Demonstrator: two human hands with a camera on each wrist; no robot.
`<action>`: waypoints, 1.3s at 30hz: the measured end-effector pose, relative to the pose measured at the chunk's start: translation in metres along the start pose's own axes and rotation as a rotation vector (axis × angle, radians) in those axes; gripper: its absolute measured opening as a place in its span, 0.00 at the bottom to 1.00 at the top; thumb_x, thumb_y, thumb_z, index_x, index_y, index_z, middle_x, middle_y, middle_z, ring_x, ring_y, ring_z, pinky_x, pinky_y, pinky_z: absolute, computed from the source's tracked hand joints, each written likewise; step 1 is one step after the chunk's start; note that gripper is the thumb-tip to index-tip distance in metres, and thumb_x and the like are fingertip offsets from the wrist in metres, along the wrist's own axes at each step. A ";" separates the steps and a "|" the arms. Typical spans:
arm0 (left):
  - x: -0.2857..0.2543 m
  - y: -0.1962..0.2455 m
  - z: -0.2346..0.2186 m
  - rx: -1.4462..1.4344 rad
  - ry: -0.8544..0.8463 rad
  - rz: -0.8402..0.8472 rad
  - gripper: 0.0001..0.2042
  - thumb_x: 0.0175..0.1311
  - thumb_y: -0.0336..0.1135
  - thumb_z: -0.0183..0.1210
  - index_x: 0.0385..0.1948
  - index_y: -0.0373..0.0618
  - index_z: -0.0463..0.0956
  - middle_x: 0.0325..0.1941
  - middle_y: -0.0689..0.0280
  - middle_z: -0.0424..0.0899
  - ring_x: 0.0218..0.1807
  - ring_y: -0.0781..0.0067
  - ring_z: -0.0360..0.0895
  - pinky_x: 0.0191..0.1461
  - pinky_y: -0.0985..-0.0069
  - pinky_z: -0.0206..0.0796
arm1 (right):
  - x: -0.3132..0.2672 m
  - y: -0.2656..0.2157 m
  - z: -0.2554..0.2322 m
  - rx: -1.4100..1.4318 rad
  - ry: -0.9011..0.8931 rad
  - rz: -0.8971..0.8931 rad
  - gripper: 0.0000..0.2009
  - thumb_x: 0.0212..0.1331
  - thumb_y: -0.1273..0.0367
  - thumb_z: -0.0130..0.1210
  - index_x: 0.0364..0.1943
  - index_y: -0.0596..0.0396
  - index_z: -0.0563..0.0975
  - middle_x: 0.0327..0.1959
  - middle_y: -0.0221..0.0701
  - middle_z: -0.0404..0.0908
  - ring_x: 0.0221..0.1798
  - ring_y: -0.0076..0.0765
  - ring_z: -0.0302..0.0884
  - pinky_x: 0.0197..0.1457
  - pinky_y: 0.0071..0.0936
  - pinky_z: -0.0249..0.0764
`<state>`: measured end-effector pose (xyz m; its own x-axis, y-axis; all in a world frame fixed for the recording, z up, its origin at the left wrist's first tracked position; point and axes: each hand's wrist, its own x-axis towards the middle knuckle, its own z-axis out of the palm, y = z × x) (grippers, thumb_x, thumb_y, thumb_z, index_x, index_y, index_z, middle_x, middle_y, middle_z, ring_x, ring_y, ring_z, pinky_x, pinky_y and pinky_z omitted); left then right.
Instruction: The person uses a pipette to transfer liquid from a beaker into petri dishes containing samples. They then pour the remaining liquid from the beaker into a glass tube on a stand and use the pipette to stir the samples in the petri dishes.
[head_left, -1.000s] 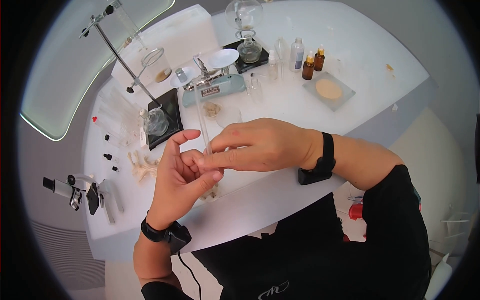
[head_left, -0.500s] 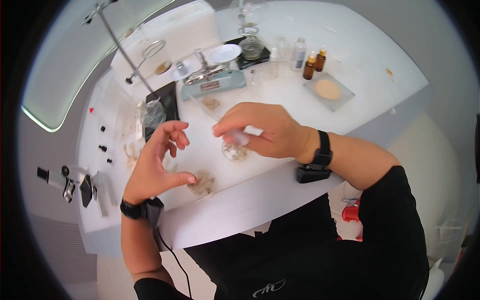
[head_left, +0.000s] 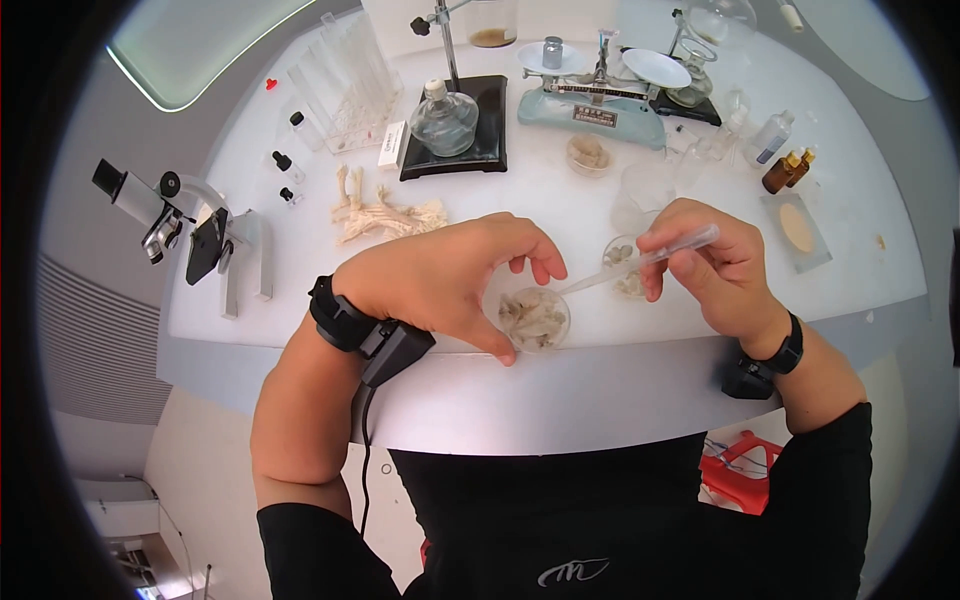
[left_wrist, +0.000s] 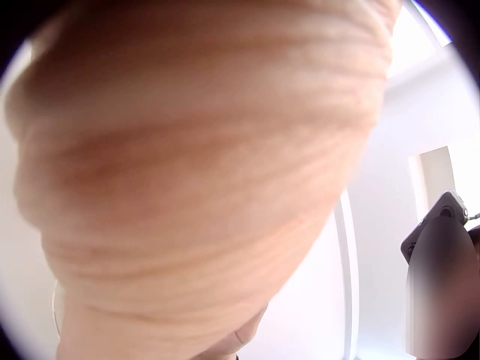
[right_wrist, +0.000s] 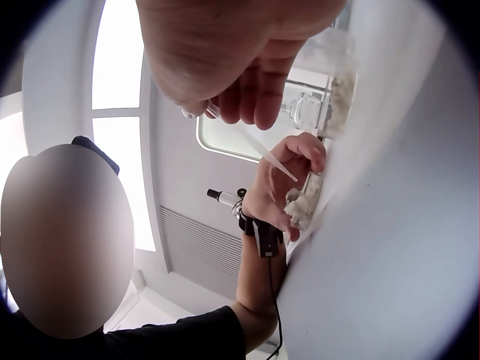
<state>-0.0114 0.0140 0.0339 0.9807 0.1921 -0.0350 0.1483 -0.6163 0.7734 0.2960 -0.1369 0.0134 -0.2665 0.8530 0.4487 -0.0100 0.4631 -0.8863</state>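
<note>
A clear plastic dropper pipette [head_left: 640, 262] is pinched in my right hand [head_left: 715, 265], its bulb end up at the right. The thin tip slants down left to the rim of a round dish [head_left: 534, 320] holding pale, shredded-looking pieces. My left hand [head_left: 450, 280] arches around that dish's left side, thumb by the near edge and relaxed fingers beyond the far edge. In the right wrist view, the pipette [right_wrist: 262, 151] points at the pale pieces beside the left hand [right_wrist: 277, 184]. Another dish [head_left: 622, 255] with pale pieces lies partly behind the pipette and right hand.
Past the hands stand a balance [head_left: 590, 115], a stand base with a glass burner [head_left: 443, 125] and a small dish of brownish pieces [head_left: 589, 155]. A pale root-like bundle [head_left: 385, 212] and a microscope [head_left: 205, 235] are leftward; brown dropper bottles [head_left: 780, 174] are at right.
The pipette, first upright between both hands, has swung to slant over the dish in my right hand. My left hand has moved from the pipette to beside the dish. The head view has shifted left.
</note>
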 end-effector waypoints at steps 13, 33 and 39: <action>0.006 -0.006 0.003 0.001 -0.010 0.068 0.33 0.43 0.33 0.89 0.56 0.44 0.87 0.56 0.67 0.88 0.57 0.63 0.77 0.66 0.67 0.73 | 0.006 -0.004 0.017 -0.295 -0.154 -0.154 0.11 0.74 0.73 0.70 0.56 0.58 0.91 0.47 0.37 0.95 0.46 0.41 0.92 0.50 0.33 0.86; 0.006 -0.006 0.003 -0.012 -0.017 0.046 0.33 0.44 0.31 0.88 0.57 0.45 0.86 0.57 0.67 0.88 0.59 0.64 0.77 0.67 0.68 0.72 | -0.002 -0.018 0.010 -0.438 -0.101 -0.177 0.07 0.76 0.73 0.68 0.52 0.58 0.89 0.43 0.36 0.95 0.41 0.40 0.91 0.49 0.33 0.85; 0.007 -0.007 0.004 -0.001 -0.012 0.054 0.32 0.44 0.32 0.88 0.57 0.46 0.86 0.57 0.68 0.88 0.58 0.63 0.77 0.67 0.68 0.72 | 0.000 -0.014 0.012 -0.437 -0.100 -0.182 0.09 0.71 0.76 0.70 0.51 0.57 0.90 0.43 0.36 0.95 0.41 0.38 0.91 0.48 0.32 0.84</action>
<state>-0.0053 0.0164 0.0261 0.9888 0.1495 -0.0003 0.0947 -0.6248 0.7750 0.2849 -0.1460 0.0251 -0.3897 0.7314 0.5596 0.3350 0.6787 -0.6536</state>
